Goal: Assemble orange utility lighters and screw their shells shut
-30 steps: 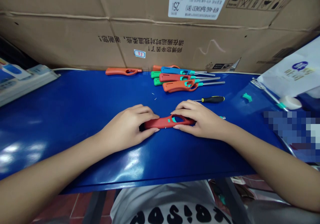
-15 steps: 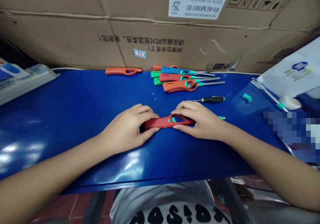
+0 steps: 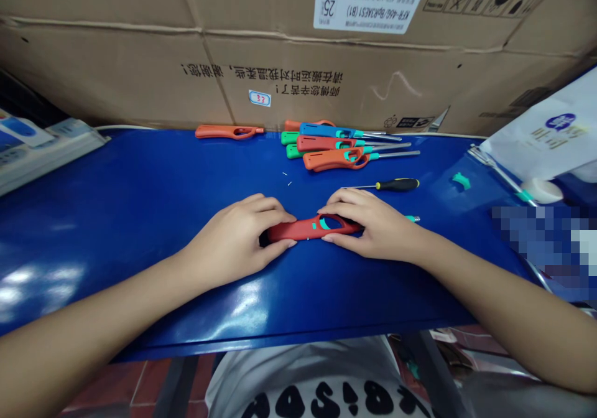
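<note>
A red utility lighter (image 3: 303,229) with a teal trigger lies lengthwise between my hands on the blue tabletop (image 3: 153,185). My left hand (image 3: 245,237) is closed around its handle end, thumb below and fingers above. At the trigger end, my right hand (image 3: 368,222) grips it with thumb and fingers, covering the front part. A small teal piece with a metallic tip (image 3: 413,219) shows beyond my right wrist. Just behind that hand lies a screwdriver (image 3: 396,185) with a black and yellow handle.
Several utility lighters (image 3: 336,160) are piled toward the back. An orange lighter body (image 3: 228,132) lies left of them, against a large cardboard box (image 3: 140,76). On the right are a teal part (image 3: 461,181) and a white bag (image 3: 536,132). Two tiny pins (image 3: 290,183) lie mid-table.
</note>
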`<state>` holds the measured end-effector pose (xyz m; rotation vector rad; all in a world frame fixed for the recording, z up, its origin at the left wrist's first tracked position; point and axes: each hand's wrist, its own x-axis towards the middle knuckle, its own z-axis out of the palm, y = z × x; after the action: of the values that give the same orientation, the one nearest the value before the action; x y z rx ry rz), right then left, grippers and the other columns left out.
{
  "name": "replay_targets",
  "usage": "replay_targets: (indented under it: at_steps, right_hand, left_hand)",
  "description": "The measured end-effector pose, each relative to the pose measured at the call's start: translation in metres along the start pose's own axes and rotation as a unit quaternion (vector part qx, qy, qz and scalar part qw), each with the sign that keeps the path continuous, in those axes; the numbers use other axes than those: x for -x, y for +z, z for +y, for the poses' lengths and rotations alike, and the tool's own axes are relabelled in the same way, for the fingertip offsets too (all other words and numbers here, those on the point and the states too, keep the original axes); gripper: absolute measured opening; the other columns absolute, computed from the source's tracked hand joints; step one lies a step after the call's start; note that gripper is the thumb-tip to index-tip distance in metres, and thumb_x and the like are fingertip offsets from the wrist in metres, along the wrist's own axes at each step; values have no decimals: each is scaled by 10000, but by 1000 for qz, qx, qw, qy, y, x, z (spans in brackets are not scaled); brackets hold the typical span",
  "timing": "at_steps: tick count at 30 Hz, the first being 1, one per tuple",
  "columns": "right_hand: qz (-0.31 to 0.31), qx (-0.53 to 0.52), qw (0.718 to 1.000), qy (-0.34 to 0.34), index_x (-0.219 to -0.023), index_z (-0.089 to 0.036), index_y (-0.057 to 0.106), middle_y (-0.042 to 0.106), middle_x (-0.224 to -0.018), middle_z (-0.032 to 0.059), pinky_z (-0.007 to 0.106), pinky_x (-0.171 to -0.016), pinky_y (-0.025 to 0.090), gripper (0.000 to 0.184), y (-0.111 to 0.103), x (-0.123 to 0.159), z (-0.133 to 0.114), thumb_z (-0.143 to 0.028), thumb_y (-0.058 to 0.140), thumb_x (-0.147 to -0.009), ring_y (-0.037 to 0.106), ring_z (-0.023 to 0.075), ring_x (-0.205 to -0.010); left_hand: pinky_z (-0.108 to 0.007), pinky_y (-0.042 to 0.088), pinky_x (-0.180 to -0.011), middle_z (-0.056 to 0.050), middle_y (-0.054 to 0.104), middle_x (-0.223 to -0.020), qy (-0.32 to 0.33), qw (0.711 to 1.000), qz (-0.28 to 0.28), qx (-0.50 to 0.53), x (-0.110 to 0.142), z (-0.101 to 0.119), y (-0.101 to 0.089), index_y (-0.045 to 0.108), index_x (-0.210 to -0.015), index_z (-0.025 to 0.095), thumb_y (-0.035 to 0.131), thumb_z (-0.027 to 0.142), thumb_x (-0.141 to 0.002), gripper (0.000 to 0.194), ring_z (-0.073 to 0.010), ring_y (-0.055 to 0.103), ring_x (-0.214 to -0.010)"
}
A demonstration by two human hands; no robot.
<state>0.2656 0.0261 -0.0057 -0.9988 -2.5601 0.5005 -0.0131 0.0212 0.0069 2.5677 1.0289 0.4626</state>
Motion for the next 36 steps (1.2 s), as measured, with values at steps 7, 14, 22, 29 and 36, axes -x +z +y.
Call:
replay_targets:
  at_steps: [7,14,22,29,36]
  right_hand:
    - [23,-43,999,-8,-1203,-192,696,673,-1137,107,427,-946,528,338,2,-1,1,-351,732,-906,643,243,-1038]
    - [11,-5,1000,1,-1227,-188,684,656,-1134,111,385,-874,566,339,5,0,-1,-351,685,-931,667,236,-986]
    - [-31,9,999,-24,-1259,-193,660,634,-1185,107,359,-903,561,318,-2,2,2,-369,536,-1024,654,221,-1043]
    - [-35,20,996,-85,-1147,-177,685,679,-1093,97,346,-876,543,256,-3,2,0,-320,498,-1045,657,210,-984]
    - [-35,8,997,-75,-1127,-172,697,687,-1088,94,318,-874,534,273,-8,2,0,-348,504,-1047,663,199,-979]
  left_hand:
    - [-386,532,-834,-54,707,-1035,-47,999,-12,15,-1,2,0,738,-1080,211,740,314,-893,214,-247,643,-975]
    - [-343,519,-779,-54,707,-990,1,999,-3,-36,-1,1,3,724,-1092,193,701,307,-907,219,-226,646,-916]
    - [-347,532,-819,-87,710,-1064,82,991,23,-105,0,-1,7,675,-1209,142,558,290,-1010,274,-236,659,-964]
    - [-326,528,-836,-90,693,-1010,85,996,11,-20,2,3,9,689,-1160,139,497,301,-1056,272,-209,646,-935]
    - [-320,515,-831,-80,700,-983,76,997,7,21,-1,0,6,706,-1153,150,521,316,-1050,269,-202,638,-915]
